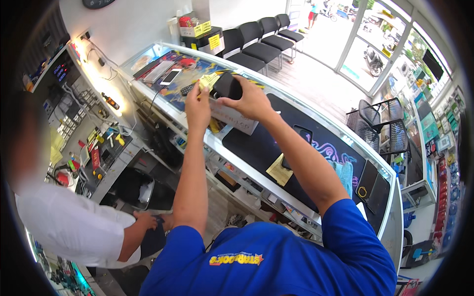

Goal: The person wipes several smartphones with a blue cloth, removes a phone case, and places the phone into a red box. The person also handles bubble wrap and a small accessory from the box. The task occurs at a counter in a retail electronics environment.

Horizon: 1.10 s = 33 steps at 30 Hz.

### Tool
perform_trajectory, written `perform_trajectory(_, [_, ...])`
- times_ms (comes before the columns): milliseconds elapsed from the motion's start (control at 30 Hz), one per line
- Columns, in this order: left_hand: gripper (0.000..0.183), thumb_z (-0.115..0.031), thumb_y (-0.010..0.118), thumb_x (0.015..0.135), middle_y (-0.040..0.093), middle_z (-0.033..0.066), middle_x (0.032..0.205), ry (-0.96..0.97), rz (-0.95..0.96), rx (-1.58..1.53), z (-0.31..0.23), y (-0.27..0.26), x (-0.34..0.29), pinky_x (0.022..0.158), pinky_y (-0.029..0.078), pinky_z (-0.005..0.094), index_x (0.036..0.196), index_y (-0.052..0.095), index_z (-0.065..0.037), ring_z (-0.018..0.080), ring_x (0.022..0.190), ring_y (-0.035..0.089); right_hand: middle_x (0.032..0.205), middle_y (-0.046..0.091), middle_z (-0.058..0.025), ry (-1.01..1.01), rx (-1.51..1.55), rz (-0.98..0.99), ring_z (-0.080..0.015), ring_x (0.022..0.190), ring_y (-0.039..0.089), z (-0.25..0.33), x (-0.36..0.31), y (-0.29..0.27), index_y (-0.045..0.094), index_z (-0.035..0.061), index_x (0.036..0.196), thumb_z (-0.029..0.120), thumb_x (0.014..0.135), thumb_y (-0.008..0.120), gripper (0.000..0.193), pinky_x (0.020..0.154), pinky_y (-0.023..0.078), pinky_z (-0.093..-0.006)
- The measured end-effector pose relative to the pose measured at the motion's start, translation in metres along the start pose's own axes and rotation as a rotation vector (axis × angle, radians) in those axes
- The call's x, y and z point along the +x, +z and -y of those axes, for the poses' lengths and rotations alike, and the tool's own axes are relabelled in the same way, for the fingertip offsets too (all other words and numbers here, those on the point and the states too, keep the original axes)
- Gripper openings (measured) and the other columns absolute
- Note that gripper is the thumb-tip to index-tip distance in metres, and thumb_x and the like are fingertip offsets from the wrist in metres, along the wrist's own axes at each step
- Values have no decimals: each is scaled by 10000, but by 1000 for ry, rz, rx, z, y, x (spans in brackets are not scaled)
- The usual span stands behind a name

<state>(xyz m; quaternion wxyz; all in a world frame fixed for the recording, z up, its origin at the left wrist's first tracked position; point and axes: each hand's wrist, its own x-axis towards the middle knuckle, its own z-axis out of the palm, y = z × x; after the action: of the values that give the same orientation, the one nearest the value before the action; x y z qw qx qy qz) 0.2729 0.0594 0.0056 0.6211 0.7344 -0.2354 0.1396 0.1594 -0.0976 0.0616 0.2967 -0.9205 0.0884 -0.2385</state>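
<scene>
The largest item is the glass-topped counter (394,202), its worktop running from the left end toward the right-hand corner. A black mat (254,149) covers its right portion. A pale cardboard box (232,117) stands by the near edge, beside the mat's left end. A blue cloth (342,175) lies on the mat toward the right edge, with a dark phone (367,178) beyond it near the right-hand corner. A white phone (171,76) lies toward the left end.

The right hand (254,98) grips a black item (227,87) with rounded corners, thumb along the lower side and fingers along the upper. The item is held above the worktop, over the box; contact with the box cannot be established. It appears to be a phone or its case, though at this size the identification is not certain.

The left hand (198,102) pinches a crumpled yellow slip (209,82) between thumb and fingers, close against the item's left end.

Handling, as judged: the item is probably light, stiff and smooth-faced, liable to slip, and fragile if glazed; best held by its long sides. The slip looks soft, nearly weightless and easily torn; a light pinch at one edge suffices.
</scene>
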Motion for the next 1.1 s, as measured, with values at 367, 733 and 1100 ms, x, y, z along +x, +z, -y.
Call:
perform_trajectory(367, [568, -248, 599, 1127, 646, 164, 1444, -112, 138, -370, -31, 2, -3, 1105, 464, 317, 1599, 474, 41, 197, 1284, 634, 1421, 650, -274, -24, 63, -105, -421, 1342, 620, -6, 2, -9, 524, -28, 1515, 632, 740, 896, 1084, 1184, 448, -484])
perform_trajectory(733, [947, -543, 923, 820, 512, 278, 1420, -139, 322, -11, -83, 2, -1, 1137, 450, 488, 1420, 544, 84, 414, 1297, 559, 1393, 639, -294, 40, -8, -106, -419, 1370, 587, -5, -7, -11, 451, -14, 1550, 569, 739, 866, 1082, 1225, 362, -500])
perform_trajectory(1100, [1001, -375, 976, 795, 604, 259, 1411, -140, 330, -55, -90, 21, -3, 1100, 508, 413, 1494, 438, 99, 338, 1291, 631, 1379, 609, -370, -81, 186, -65, -522, 1296, 603, -14, -4, -16, 342, -41, 1586, 403, 759, 845, 1065, 1115, 490, -524])
